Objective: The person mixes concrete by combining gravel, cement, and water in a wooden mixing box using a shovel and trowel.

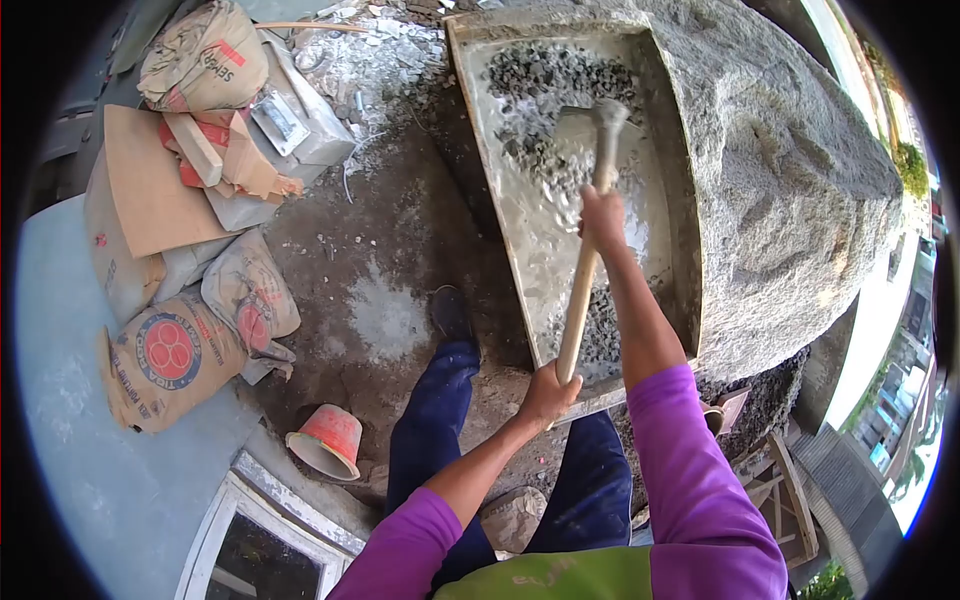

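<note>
Both of my hands grip the long wooden handle of a hoe point(579, 295). My left hand point(546, 394) is closed round its lower end, beside the near edge of a mixing trough point(680, 190). Farther up the shaft, my right hand point(602, 217) is wrapped round it below the metal head. The hoe's head hangs over the far half of the trough, its thin blade pointing left. Inside the trough lies wet grey cement slurry point(525, 250), with dark gravel point(560, 75) heaped at the far end and more gravel point(603, 330) at the near end.
A large sand pile point(780, 190) rises right of the trough. Cement bags point(175, 350), cardboard point(160, 180) and a paper sack point(205, 58) lie along the left. A red bucket point(328, 440) is tipped near my left leg. My shoe point(451, 312) stands on the dirt floor.
</note>
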Demonstrator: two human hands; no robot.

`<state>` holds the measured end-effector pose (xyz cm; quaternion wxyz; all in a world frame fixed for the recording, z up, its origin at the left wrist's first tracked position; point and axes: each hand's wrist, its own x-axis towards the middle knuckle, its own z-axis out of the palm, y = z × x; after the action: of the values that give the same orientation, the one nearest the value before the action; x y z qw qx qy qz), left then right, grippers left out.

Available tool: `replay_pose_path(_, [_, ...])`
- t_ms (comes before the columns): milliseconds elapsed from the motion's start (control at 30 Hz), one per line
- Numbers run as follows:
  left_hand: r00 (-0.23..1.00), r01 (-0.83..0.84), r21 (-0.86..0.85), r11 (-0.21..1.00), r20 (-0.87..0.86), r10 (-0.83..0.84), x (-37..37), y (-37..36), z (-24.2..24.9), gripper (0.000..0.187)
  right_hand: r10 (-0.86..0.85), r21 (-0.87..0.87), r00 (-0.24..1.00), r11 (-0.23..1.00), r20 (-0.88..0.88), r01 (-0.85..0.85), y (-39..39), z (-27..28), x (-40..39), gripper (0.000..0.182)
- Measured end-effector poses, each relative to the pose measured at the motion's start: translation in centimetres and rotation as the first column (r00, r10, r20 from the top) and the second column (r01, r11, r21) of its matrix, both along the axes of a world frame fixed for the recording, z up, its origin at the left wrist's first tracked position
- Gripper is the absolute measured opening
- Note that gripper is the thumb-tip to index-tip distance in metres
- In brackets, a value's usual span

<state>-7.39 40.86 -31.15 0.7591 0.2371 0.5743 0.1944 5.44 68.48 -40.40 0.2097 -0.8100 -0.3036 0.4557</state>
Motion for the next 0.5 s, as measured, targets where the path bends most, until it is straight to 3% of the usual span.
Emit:
replay_pose_path(133, [0.949,0.295,0.208,0.933,-0.178,-0.261,-7.7,2.2,3.9,0.03,-0.324,0.152,0.929,0.924,-0.178,0.351,-0.6,9.5,-1.2,0.028])
replay_pose_path(233, [0.789,0.576,0.284,0.767,-0.438,-0.43,-14.5,6.7,10.5,0.033,-0.476,0.15,0.824,0.831,-0.309,0.536,-1.0,15.9,-2.0,0.028])
replay_pose_path(367, [0.631,0.687,0.277,0.672,-0.686,-0.362,-21.1,9.9,21.9,0.031,-0.641,0.05,0.613,0.671,-0.462,0.74,-3.7,22.6,-3.7,0.027])
replay_pose_path(500, [0.533,0.789,0.263,0.555,-0.743,-0.406,-24.7,9.9,28.6,0.027,-0.72,-0.052,0.507,0.598,-0.475,0.8,-9.2,26.2,-4.9,0.031])
